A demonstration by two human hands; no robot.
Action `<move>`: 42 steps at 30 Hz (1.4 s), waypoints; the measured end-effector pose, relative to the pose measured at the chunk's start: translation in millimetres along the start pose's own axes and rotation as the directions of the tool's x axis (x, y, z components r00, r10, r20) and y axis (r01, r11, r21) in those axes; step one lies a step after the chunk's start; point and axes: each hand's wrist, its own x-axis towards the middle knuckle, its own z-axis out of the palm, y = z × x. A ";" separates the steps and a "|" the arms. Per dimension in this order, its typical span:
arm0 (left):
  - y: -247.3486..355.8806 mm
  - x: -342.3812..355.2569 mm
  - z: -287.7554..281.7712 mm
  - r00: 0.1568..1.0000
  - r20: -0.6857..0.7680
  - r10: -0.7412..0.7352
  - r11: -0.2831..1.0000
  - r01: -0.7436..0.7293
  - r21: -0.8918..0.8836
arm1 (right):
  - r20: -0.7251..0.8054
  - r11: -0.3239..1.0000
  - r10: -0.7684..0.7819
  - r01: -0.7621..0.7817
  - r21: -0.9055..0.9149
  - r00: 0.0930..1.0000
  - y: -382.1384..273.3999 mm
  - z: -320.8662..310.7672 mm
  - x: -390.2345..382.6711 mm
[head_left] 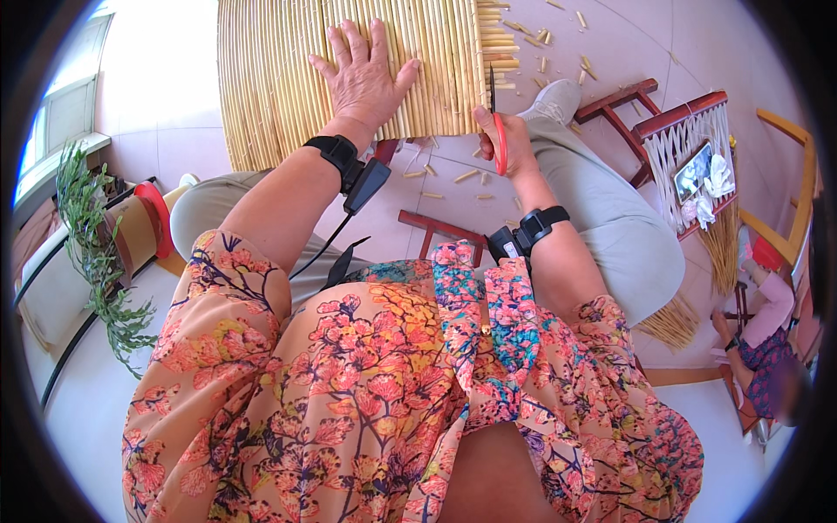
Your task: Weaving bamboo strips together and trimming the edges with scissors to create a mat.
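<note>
A mat of pale yellow reed stalks (270, 78), bound side by side with thread, spreads out in front of me. My left hand (364, 78) lies flat on it with the fingers spread. At the mat's right edge my right hand (510, 144) grips a pair of scissors (500, 144) with red handles. The dark blades point away from me along that edge. Several stalk ends (499, 52) stick out unevenly past the edge, just beyond the blade tips. Whether the blades touch a stalk I cannot tell.
Cut stalk bits (466, 175) litter the tiled floor. A small red-framed stool (680, 122) with a corded seat stands at right, bearing a phone (693, 173) and crumpled tissue. Bundles of stalks (720, 248) lie beside it. Another person (763, 349) sits far right. A green plant (91, 253) hangs at left.
</note>
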 end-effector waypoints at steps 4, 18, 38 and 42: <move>1.5 1.2 -1.9 1.000 0.016 -0.010 1.000 0.010 0.006 | -0.043 0.979 0.063 -0.054 0.197 0.997 11.6 2.4 2.9; -0.8 -3.8 11.8 0.987 0.125 0.096 0.995 -0.097 0.001 | 0.039 0.988 0.128 -0.124 -0.094 0.991 29.7 8.9 -12.4; -1.0 -1.5 11.0 0.997 0.071 0.019 1.000 -0.018 -0.014 | 0.122 0.998 0.062 -0.061 -0.019 0.991 44.3 -1.2 -7.5; -4.1 -2.4 13.1 0.998 0.061 0.018 1.000 -0.018 -0.010 | 0.164 0.992 0.120 -0.114 -0.048 0.979 47.6 -2.8 -5.9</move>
